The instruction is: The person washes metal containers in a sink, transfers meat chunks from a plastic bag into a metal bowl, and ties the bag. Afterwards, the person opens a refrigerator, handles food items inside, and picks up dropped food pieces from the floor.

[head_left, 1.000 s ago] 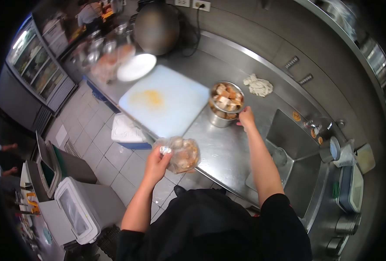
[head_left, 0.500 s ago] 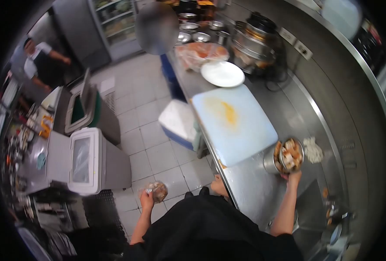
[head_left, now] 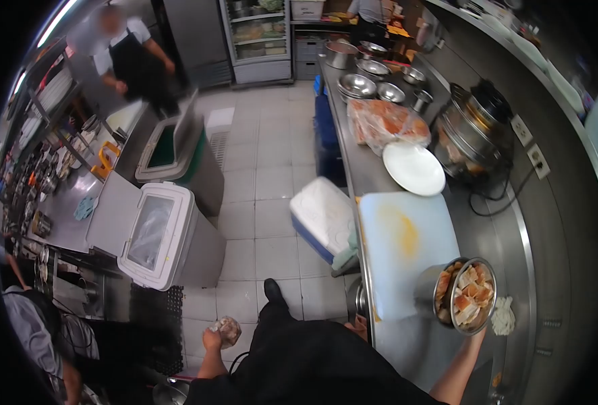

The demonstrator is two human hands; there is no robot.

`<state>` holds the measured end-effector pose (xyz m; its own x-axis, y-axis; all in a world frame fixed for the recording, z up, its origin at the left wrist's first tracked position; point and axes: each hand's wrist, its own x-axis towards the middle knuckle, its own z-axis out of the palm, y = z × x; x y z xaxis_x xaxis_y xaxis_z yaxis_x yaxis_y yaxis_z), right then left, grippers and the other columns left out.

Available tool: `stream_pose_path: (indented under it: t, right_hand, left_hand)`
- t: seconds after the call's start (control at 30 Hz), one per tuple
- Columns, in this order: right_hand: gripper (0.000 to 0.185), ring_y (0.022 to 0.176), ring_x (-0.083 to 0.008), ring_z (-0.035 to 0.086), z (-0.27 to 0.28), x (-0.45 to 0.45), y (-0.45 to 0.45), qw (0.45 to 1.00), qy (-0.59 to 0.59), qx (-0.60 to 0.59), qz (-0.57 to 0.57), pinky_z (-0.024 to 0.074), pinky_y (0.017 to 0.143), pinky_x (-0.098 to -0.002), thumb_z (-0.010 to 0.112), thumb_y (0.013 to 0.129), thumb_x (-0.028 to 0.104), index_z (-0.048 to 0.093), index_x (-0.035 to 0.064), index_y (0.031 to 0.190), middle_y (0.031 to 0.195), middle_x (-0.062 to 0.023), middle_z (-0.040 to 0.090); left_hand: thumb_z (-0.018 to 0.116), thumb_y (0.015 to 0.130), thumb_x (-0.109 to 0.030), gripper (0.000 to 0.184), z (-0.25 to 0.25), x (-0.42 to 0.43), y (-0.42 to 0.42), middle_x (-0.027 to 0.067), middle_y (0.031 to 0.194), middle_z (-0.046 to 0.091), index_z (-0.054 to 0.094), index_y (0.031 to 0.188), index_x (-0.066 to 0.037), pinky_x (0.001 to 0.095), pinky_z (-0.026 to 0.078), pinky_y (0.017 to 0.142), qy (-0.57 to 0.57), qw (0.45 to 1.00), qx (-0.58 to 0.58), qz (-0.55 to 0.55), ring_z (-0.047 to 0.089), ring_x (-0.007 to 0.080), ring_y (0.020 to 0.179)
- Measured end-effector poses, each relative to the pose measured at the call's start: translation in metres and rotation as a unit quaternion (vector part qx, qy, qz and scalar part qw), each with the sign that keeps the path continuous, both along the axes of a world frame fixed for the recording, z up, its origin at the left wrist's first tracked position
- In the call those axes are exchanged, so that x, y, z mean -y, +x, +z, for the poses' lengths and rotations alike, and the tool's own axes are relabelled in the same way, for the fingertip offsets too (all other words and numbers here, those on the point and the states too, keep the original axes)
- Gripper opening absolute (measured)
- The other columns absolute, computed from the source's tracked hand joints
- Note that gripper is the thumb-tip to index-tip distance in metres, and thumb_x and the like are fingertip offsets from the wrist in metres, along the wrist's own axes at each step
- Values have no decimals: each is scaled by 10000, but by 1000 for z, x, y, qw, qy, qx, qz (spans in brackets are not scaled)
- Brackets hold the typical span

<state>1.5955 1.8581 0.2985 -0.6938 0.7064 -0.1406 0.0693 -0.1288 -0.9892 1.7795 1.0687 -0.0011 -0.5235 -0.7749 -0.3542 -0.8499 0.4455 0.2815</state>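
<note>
My left hand (head_left: 211, 337) is closed on the gathered top of a clear plastic bag (head_left: 227, 331) with pale brown pieces in it, held over the floor. At the right, my right hand (head_left: 472, 341) grips the near side of a round metal container (head_left: 493, 290) full of orange-and-white chunks. Its fingers are mostly hidden under the rim. A second metal container (head_left: 428, 287) with similar pieces is right beside it, on the left, at the corner of the white cutting board (head_left: 396, 260), which has a yellow stain.
A white plate (head_left: 413, 168), bagged orange food (head_left: 388, 125) and metal bowls (head_left: 357, 86) stand farther along the counter. A white-lidded cooler (head_left: 322, 212) is on the floor. Lidded bins (head_left: 157, 236) stand left. One person (head_left: 133, 57) stands behind them, another (head_left: 36, 337) lower left.
The view has swung left, showing more floor and two people on the left. My left hand still holds the bag; my right hand still holds the container, which now appears lower right.
</note>
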Motion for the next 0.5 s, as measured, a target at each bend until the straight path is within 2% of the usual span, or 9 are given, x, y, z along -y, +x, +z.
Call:
stream_pose_path:
  t: [0.17, 0.27, 0.3, 0.43, 0.5]
  right_hand:
    - [427, 891, -251, 691, -16, 123, -102, 995, 15, 26, 94, 568, 706, -364, 632, 904, 248, 578, 18, 1261, 1148, -151, 661]
    - [427, 886, -250, 692, -38, 216, -159, 989, 21, 41, 140, 563, 707, -359, 637, 899, 250, 585, 19, 1254, 1146, -150, 664]
    - [427, 884, -250, 692, -45, 247, -177, 987, 26, 47, 151, 562, 707, -358, 639, 897, 251, 588, 19, 1251, 1146, -149, 665]
    - [427, 877, -249, 694, -64, 352, -242, 980, 62, 47, 182, 555, 708, -351, 646, 889, 255, 598, 19, 1242, 1144, -147, 668]
    - [427, 874, -249, 694, -72, 392, -270, 978, 90, 44, 185, 551, 708, -348, 649, 885, 257, 602, 19, 1237, 1143, -146, 670]
  left_hand:
    - [640, 828, -266, 314, -10, 34, -66, 252, 1002, 681, 655, 1005, -7, 485, 508, 866, 49, 997, -22, 56, 649, 420, 971]
    - [644, 831, -276, 325, -22, 62, -124, 243, 991, 686, 663, 1010, -5, 485, 508, 858, 29, 999, -14, 25, 651, 420, 962]
    - [637, 840, -283, 332, -21, 72, -145, 236, 983, 690, 665, 1018, -4, 486, 508, 856, 57, 998, -26, -11, 652, 419, 957]
    - [626, 862, -308, 352, -5, 104, -252, 218, 942, 698, 669, 1029, -2, 479, 508, 839, 89, 987, -83, -106, 660, 404, 935]
    - [632, 865, -322, 341, 52, 106, -319, 218, 915, 694, 664, 990, -6, 467, 511, 804, 137, 973, -155, -100, 667, 387, 902]
